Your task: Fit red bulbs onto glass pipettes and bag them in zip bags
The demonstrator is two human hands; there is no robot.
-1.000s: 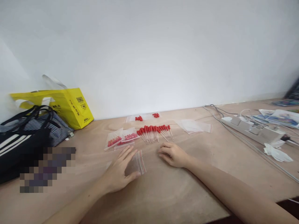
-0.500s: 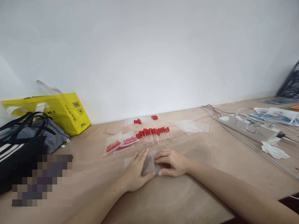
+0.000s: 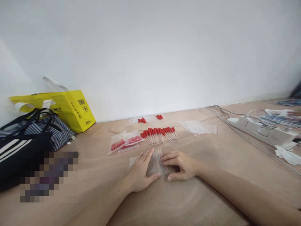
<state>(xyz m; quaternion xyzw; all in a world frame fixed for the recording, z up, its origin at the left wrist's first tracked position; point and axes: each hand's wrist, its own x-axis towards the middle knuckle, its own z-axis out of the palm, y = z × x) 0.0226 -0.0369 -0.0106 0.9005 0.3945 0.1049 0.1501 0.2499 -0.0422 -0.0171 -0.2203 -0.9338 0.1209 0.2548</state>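
Under my left hand [image 3: 143,174] lies a clear zip-lock bag [image 3: 154,165], its red-striped seal facing right. That hand presses on the bag with its fingers stretched out and the thumb apart. My right hand [image 3: 180,164] rests at the seal edge, fingers bent and the thumb apart, with nothing seen in its grasp. Just beyond the bag is a row of droppers with red rubber bulbs [image 3: 160,133] and thin clear stems. Filled zip-lock bags [image 3: 123,142] holding red-bulbed pieces sit to the left of the row.
Loose red bulbs [image 3: 142,120] lie on a plastic bag by the wall. More flat clear bags [image 3: 199,128] are at the back right. A power strip [image 3: 261,130] with cables stands on the right; a yellow bag [image 3: 77,110] and a striped bag [image 3: 58,128] stand left.
The view has turned slightly left. My right hand has shifted a little away from my left, and more of the bag's red-striped seal shows between them.
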